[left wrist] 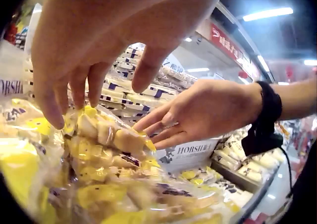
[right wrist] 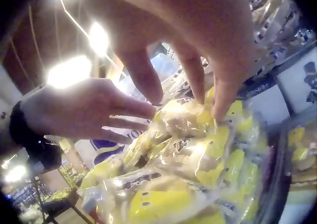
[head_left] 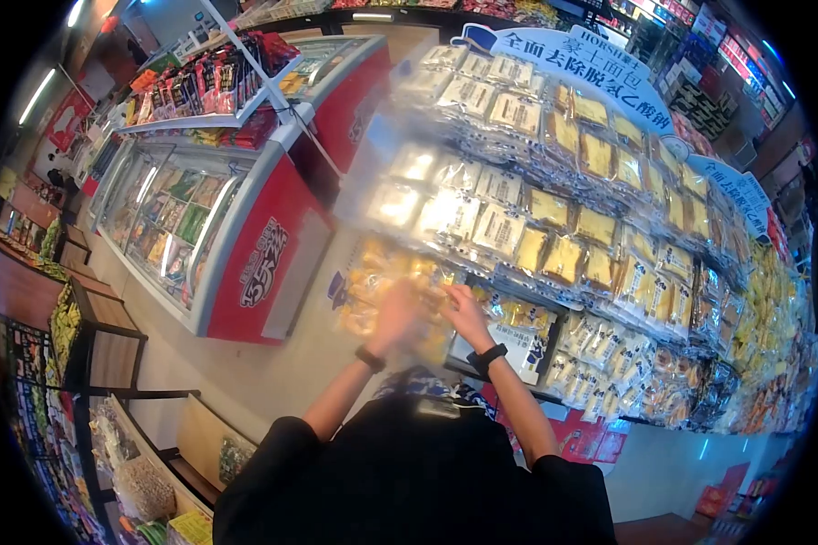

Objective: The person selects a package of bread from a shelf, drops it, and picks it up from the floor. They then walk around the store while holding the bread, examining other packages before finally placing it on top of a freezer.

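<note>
The yellow packets (head_left: 364,283) lie at the end of the counter (head_left: 541,394), and beyond this edge there is open floor (head_left: 286,363) up to the red freezer (head_left: 265,245). The packets are directly below the fingers of both hands. The left hand (head_left: 396,318) has its fingers apart, with fingertips touching the plastic. The right hand (head_left: 466,318) is also open, its fingertips resting on the packets, the thumb apart.

The bread packets (left wrist: 116,142) are clear, crinkled bags with yellow and dark printing, pale golden pieces showing inside. They lie heaped and overlapping, some tilted, at the display's (head_left: 521,352) lower left end.
</note>
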